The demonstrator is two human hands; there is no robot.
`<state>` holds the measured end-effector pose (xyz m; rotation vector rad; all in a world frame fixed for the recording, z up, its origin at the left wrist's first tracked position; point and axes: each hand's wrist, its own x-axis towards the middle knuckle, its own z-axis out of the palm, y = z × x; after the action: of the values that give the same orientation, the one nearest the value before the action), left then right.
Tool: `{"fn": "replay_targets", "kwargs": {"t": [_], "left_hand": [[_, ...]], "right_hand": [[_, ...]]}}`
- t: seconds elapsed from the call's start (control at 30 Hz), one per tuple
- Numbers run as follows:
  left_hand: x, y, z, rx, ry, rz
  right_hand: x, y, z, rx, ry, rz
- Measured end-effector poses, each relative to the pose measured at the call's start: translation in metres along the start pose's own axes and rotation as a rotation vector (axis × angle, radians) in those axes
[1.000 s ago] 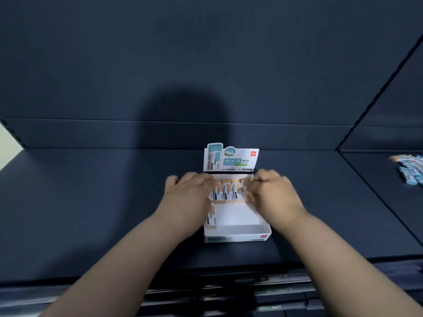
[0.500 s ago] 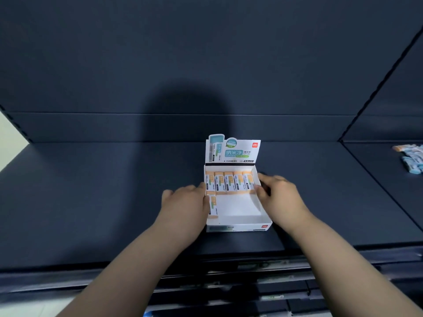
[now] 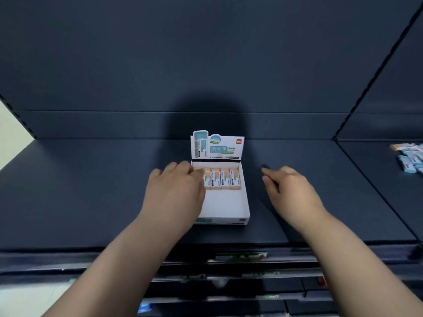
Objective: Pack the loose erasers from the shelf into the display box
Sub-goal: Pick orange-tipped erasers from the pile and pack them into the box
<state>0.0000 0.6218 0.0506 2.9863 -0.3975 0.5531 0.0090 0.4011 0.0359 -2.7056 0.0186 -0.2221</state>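
Note:
The white display box (image 3: 225, 203) stands open on the dark shelf (image 3: 91, 191), its printed header card (image 3: 217, 146) upright at the back. A row of orange-sleeved erasers (image 3: 225, 178) lies along the box's back wall; the front part of the floor is bare. My left hand (image 3: 174, 191) reaches over the box's left side, and its fingertips touch the leftmost eraser at the back-left corner. What lies under its palm is hidden. My right hand (image 3: 290, 191) hovers over the shelf to the right of the box, with relaxed fingers holding nothing.
A small heap of loose erasers (image 3: 409, 160), mostly blue with one orange, lies on the neighbouring shelf section at the far right. A dark back panel rises behind the box. Lower shelves with blurred goods show below the front edge.
My right hand has left the box's right wall and moved out to the right. My left hand has moved forward over the left side to the back-left eraser.

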Motion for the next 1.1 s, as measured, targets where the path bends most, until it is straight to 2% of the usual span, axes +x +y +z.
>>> {"fn": "replay_targets", "kwargs": {"t": [0.1,0.23,0.4,0.57,0.63,0.73,0.87,1.1], "left_hand": [[-0.001,0.033,-0.002,0.0,0.027,0.026],[-0.001,0.084,0.0,0.045,-0.028,0.021],[-0.005,0.161,0.004,-0.007,-0.069,0.068],[-0.007,0.242,0.004,-0.055,-0.149,0.074],[-0.008,0.27,0.004,-0.052,-0.224,0.06],[-0.008,0.301,0.008,-0.024,-0.251,0.078],[-0.001,0.326,0.012,-0.036,-0.295,0.088],[0.038,0.346,0.025,-0.081,-0.342,0.203]], "right_hand": [[-0.008,0.017,-0.012,-0.062,-0.047,-0.035],[-0.019,0.051,-0.036,-0.153,-0.095,-0.149],[-0.04,0.107,-0.08,-0.267,-0.156,-0.243],[-0.063,0.171,-0.121,-0.308,-0.239,-0.229],[-0.07,0.194,-0.131,-0.305,-0.244,-0.222],[-0.078,0.223,-0.144,-0.297,-0.249,-0.193],[-0.081,0.247,-0.155,-0.291,-0.254,-0.153],[-0.061,0.276,-0.164,-0.267,-0.21,-0.052]]}}
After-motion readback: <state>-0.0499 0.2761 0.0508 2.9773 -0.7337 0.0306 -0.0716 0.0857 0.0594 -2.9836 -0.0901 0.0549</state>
